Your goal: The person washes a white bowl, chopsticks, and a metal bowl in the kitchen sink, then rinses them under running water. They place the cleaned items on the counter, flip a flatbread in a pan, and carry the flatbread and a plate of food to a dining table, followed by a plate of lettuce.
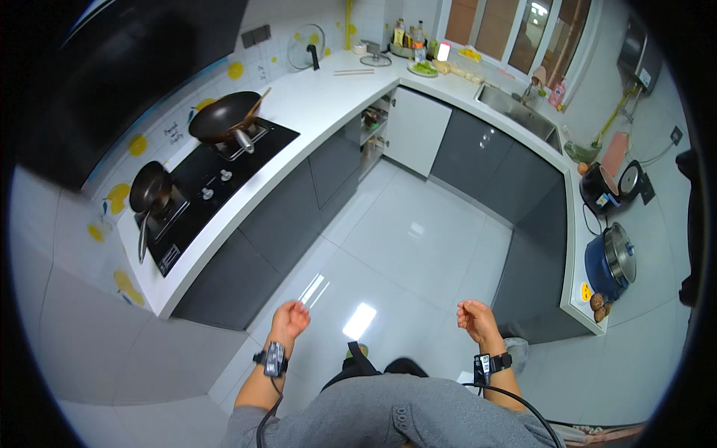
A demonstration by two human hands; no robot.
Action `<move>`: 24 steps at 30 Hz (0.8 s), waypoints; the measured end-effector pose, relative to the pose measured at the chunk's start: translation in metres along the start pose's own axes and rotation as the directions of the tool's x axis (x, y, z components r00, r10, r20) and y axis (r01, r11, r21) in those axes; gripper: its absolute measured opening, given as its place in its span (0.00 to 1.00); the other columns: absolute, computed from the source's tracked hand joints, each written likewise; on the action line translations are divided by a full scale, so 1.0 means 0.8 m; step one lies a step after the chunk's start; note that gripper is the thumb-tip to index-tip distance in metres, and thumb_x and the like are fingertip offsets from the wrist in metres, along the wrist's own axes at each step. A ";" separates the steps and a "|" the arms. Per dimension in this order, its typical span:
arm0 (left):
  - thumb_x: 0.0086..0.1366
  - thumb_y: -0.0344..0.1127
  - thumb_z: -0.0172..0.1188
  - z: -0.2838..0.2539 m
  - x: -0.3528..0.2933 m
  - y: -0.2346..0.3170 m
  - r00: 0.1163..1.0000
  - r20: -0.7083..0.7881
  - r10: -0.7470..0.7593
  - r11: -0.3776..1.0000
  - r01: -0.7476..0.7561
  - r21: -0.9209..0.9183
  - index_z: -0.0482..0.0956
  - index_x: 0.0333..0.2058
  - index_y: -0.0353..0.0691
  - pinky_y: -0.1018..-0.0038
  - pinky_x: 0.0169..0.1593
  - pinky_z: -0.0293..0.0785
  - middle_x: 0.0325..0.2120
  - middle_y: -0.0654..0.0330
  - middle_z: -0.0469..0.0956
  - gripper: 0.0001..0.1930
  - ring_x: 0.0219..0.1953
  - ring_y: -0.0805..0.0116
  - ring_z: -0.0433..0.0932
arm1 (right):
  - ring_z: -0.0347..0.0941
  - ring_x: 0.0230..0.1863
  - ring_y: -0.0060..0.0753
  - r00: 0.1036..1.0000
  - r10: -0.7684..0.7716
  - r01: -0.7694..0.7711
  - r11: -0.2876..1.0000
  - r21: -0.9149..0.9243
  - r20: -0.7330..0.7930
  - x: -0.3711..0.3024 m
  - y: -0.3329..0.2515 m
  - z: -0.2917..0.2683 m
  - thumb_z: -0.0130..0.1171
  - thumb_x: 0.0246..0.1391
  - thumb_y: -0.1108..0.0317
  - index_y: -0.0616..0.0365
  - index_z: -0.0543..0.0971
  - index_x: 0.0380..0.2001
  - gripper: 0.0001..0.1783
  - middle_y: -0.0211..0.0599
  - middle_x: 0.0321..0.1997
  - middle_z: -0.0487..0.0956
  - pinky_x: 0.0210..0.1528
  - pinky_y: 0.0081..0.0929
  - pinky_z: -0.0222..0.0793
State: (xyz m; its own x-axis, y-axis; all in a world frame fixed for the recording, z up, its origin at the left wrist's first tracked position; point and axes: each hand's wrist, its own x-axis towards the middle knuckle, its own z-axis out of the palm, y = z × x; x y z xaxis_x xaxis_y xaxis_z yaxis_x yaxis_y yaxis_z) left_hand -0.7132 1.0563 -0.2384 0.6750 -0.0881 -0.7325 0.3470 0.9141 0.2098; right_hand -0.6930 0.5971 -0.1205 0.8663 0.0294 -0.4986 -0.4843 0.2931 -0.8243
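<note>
Over the tiled floor, my left hand [290,319] hangs with its fingers curled into a loose fist, and nothing shows in it. Level with it on the right, my right hand [476,321] is curled in the same way, with no object showing. Neither hand touches anything. Dark straps with small boxes and cables circle both wrists. The left hand is nearest the grey cabinets under the black gas hob [196,196]. On that hob stand a large wok [216,123] with a wooden utensil in it and a smaller frying pan [151,187].
A white counter [314,108] bends around the room. A cabinet door [418,131] stands open at the far corner. Along the right are a sink [515,112], a rice cooker [597,190] with its lid up and a blue pot [601,269]. A plate of greens [423,69] sits at the back.
</note>
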 end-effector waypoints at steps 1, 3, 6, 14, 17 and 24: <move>0.56 0.35 0.48 0.042 0.017 0.010 1.000 -0.002 -0.006 1.000 0.006 0.016 0.70 0.22 0.38 0.69 0.29 0.68 0.16 0.60 0.70 0.08 0.22 0.65 0.70 | 0.68 0.17 0.24 0.999 -0.039 0.042 0.994 -0.106 0.037 0.014 -0.012 0.009 0.47 0.52 0.68 0.62 0.72 0.26 0.09 0.34 0.19 0.73 0.20 0.19 0.65; 0.55 0.34 0.49 0.124 0.051 0.014 0.999 0.039 -0.036 0.999 0.035 0.029 0.70 0.22 0.37 0.70 0.30 0.69 0.16 0.59 0.71 0.08 0.23 0.65 0.70 | 0.68 0.16 0.23 0.999 0.013 -0.020 0.982 -0.187 -0.044 0.041 -0.031 0.017 0.47 0.52 0.69 0.63 0.72 0.27 0.08 0.34 0.20 0.73 0.20 0.18 0.65; 0.56 0.34 0.49 0.222 0.105 -0.011 0.974 0.175 -0.142 0.988 0.127 0.091 0.71 0.22 0.36 0.69 0.30 0.69 0.16 0.58 0.71 0.09 0.24 0.64 0.71 | 0.68 0.17 0.22 0.997 0.040 -0.057 0.965 -0.257 -0.072 0.099 -0.050 0.008 0.46 0.51 0.70 0.63 0.73 0.27 0.08 0.33 0.20 0.73 0.20 0.16 0.65; 0.57 0.34 0.49 0.379 0.259 -0.019 0.955 0.000 -0.298 0.935 0.292 0.203 0.72 0.23 0.35 0.68 0.28 0.69 0.17 0.56 0.72 0.09 0.22 0.62 0.71 | 0.69 0.18 0.22 0.963 -0.034 -0.019 0.981 -0.193 -0.267 0.347 -0.179 -0.072 0.47 0.51 0.70 0.63 0.73 0.26 0.09 0.33 0.21 0.73 0.18 0.16 0.65; 0.57 0.35 0.48 0.429 0.283 0.012 0.977 -0.075 -0.199 0.955 0.211 0.207 0.72 0.24 0.34 0.68 0.28 0.70 0.15 0.57 0.72 0.10 0.20 0.62 0.71 | 0.70 0.19 0.22 0.960 -0.090 0.070 0.994 -0.084 -0.264 0.444 -0.255 -0.063 0.47 0.51 0.69 0.63 0.73 0.27 0.09 0.34 0.22 0.74 0.19 0.16 0.66; 0.56 0.35 0.48 0.519 0.363 0.069 0.992 -0.036 -0.122 0.987 0.125 0.100 0.73 0.23 0.33 0.68 0.28 0.70 0.13 0.58 0.71 0.10 0.19 0.62 0.72 | 0.72 0.22 0.27 0.987 -0.105 0.121 0.984 0.131 -0.124 0.665 -0.401 0.024 0.47 0.52 0.67 0.64 0.72 0.31 0.10 0.38 0.26 0.75 0.21 0.18 0.69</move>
State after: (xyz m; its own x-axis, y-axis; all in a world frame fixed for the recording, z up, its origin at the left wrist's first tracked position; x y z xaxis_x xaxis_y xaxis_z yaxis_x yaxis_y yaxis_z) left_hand -0.2278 0.9164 -0.1706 0.6038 -0.1846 -0.7755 0.4919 0.8518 0.1802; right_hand -0.0747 0.5374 -0.1160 0.8906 -0.1199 -0.4387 -0.3557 0.4174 -0.8362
